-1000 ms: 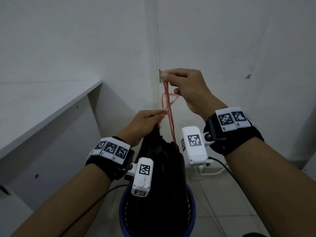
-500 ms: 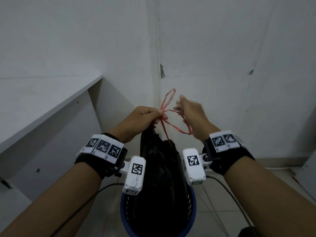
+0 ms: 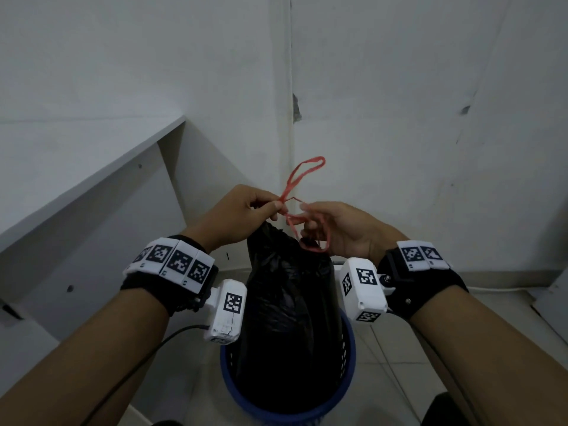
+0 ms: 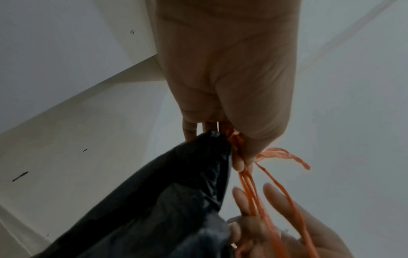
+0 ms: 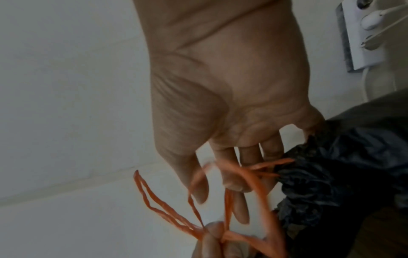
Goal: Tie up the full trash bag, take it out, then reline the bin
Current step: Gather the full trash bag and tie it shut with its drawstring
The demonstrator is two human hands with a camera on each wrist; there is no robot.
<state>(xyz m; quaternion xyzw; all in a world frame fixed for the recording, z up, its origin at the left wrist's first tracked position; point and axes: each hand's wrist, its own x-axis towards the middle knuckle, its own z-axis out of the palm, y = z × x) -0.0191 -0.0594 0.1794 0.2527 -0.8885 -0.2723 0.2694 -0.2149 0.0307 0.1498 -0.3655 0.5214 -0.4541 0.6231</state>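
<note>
Trash bag (image 3: 289,315), black and gathered at its neck, is seen standing in the blue bin (image 3: 347,364) on the tiled floor (image 3: 399,379), in a corner of white walls beside a white table (image 3: 76,155). Its neck and the red drawstring (image 3: 302,173) are pinched together by the left hand (image 3: 242,213). Loops of the drawstring are hooked around the loosely curled fingers (image 5: 240,206) of the right hand (image 3: 341,229), just beside the left

A blue plastic bin (image 3: 349,364) holding a gathered black trash bag (image 3: 289,318) stands on the pale tiled floor (image 3: 399,379) in a white-walled corner.
</note>
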